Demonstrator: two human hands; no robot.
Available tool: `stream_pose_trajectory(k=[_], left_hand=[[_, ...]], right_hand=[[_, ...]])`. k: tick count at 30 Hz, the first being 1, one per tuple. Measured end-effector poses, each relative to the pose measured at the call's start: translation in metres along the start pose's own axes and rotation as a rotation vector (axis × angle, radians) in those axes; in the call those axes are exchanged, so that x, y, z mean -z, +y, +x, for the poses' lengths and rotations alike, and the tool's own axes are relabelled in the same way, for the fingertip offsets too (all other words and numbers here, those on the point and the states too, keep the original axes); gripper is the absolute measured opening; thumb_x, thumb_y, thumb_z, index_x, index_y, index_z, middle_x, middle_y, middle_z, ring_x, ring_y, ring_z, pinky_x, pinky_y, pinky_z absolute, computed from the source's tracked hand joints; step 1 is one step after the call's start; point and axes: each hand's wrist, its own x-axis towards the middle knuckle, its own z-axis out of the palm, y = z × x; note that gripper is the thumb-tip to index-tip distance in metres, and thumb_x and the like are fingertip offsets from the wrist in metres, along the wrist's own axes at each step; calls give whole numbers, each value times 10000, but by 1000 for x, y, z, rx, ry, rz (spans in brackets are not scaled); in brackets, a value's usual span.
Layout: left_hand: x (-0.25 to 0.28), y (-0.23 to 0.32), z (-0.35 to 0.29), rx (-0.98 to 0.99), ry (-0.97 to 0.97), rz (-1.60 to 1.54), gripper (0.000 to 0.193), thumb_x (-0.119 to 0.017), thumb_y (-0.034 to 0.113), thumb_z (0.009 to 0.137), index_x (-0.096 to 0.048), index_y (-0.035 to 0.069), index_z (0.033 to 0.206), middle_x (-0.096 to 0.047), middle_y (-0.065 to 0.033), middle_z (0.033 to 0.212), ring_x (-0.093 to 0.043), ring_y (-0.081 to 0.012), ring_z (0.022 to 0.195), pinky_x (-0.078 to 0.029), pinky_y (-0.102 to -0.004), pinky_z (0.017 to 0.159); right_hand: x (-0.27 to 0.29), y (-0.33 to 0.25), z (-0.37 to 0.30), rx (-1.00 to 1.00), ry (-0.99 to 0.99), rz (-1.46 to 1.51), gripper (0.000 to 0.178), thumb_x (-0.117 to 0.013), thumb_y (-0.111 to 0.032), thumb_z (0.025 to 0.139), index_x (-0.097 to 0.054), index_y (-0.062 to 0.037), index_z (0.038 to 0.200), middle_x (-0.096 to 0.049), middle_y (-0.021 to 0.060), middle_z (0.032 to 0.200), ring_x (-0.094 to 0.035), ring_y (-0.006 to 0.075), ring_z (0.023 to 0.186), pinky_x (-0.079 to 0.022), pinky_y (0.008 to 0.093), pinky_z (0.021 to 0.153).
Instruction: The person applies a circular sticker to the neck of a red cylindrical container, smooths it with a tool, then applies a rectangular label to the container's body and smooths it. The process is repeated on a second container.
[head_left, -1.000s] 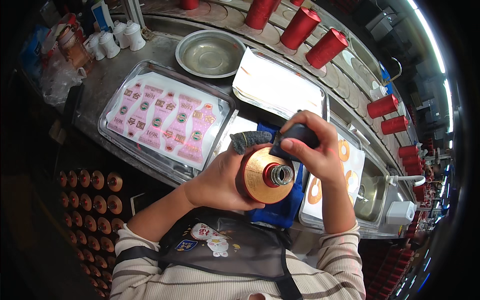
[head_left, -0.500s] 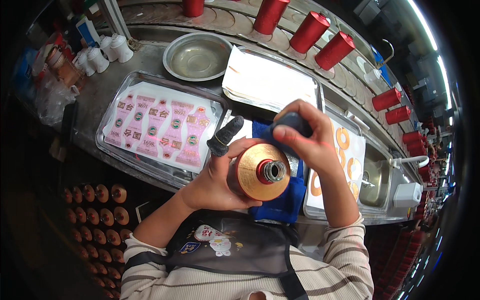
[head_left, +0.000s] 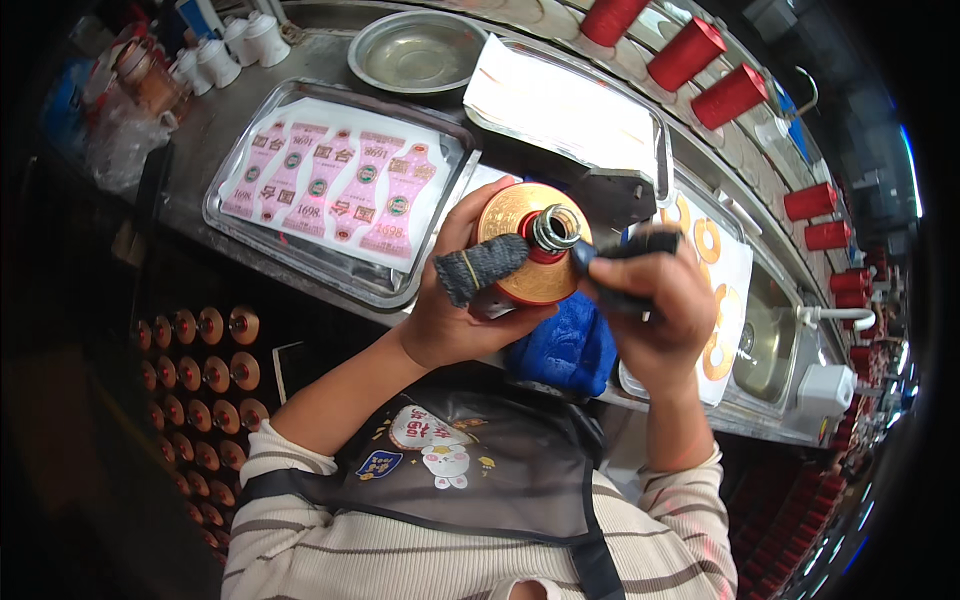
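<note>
My left hand (head_left: 436, 325) is wrapped round a bottle (head_left: 512, 212), its open threaded neck tilted up. The bottle's shoulder is covered in gold, with red round the base of the neck. A dark grey fabric finger sleeve (head_left: 478, 270) on this hand lies across the gold shoulder. My right hand (head_left: 672, 308), smeared by motion, grips a dark blue-black object (head_left: 584, 257) whose kind I cannot make out. Its blue tip is at the bottle's shoulder beside the neck. Under the bottle lies a blue towel (head_left: 566, 350).
A metal tray (head_left: 214, 206) holds a sheet of pink labels (head_left: 340, 180). Behind are a metal basin (head_left: 365, 72) and a stack of white sheets (head_left: 560, 100). To the right are gold ring stickers (head_left: 720, 306), a sink (head_left: 762, 365) and red bottles (head_left: 686, 54) on a conveyor.
My right hand has come down beside the bottle neck with the dark object. The left finger in the grey sleeve has folded from upright onto the gold shoulder. The whole view has shifted.
</note>
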Motion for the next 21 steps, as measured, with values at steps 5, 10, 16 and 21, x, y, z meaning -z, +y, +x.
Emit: stream_pose_trajectory(k=[5, 10, 16, 21], left_hand=[[-6, -7, -6, -13, 25, 112, 808, -884, 167, 717, -470, 24, 1395, -415, -222, 1473, -538, -363, 1300, -444, -446, 1096], [-10, -7, -4, 14, 14, 155, 820, -882, 175, 718, -446, 25, 1396, -469, -213, 1427, -550, -345, 1281, -448, -433, 1086], [-5, -18, -15, 237, -65, 84, 856, -897, 184, 718, -417, 18, 1408, -541, -196, 1369, -578, -308, 1248, -461, -406, 1066], [-5, -14, -2, 210, -52, 131, 800, -915, 219, 721, -477, -12, 1349, -622, -151, 1257, -641, -247, 1134, -500, -383, 1006]], right_hand=[[-9, -25, -20, 174, 34, -26, 408, -719, 81, 559, -749, -42, 947, -648, 88, 839, -609, 292, 775, -492, 365, 661], [-27, -21, -7, 246, 111, -105, 342, -704, 62, 594, -738, -58, 912, -603, 56, 817, -605, 291, 800, -484, 385, 706], [-29, -15, -10, 220, 168, -44, 401, -724, 66, 567, -721, -73, 943, -597, 65, 831, -594, 301, 767, -483, 385, 682], [8, -28, -22, -99, -110, 333, 350, -843, -22, 744, -698, -58, 1060, -656, 74, 914, -638, 191, 793, -503, 283, 708]])
